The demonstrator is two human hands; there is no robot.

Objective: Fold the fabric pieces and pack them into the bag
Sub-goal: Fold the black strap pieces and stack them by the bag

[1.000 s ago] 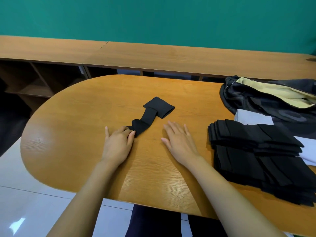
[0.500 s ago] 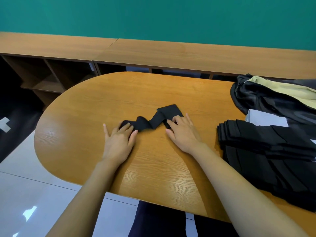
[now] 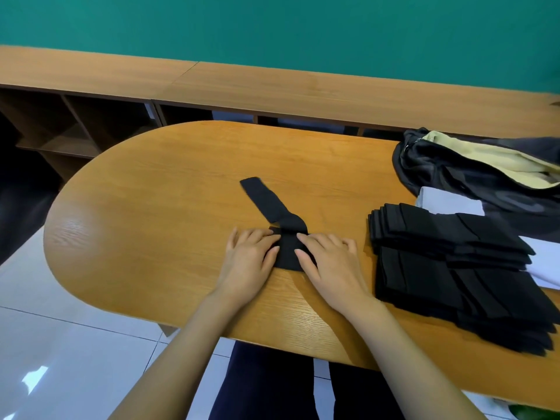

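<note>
Your left hand (image 3: 248, 262) and right hand (image 3: 330, 268) lie flat, fingers straight, pressing the near end of the black fabric strip (image 3: 270, 204) on the counter (image 3: 151, 222), left of the folded stack (image 3: 448, 259) and bag (image 3: 454, 174).

No writing, label, brand mark, number or sign can be read on anything anywhere in this view.

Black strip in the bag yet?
No, the black strip lies on the table, its near end under the left hand and right hand, apart from the bag.
</note>
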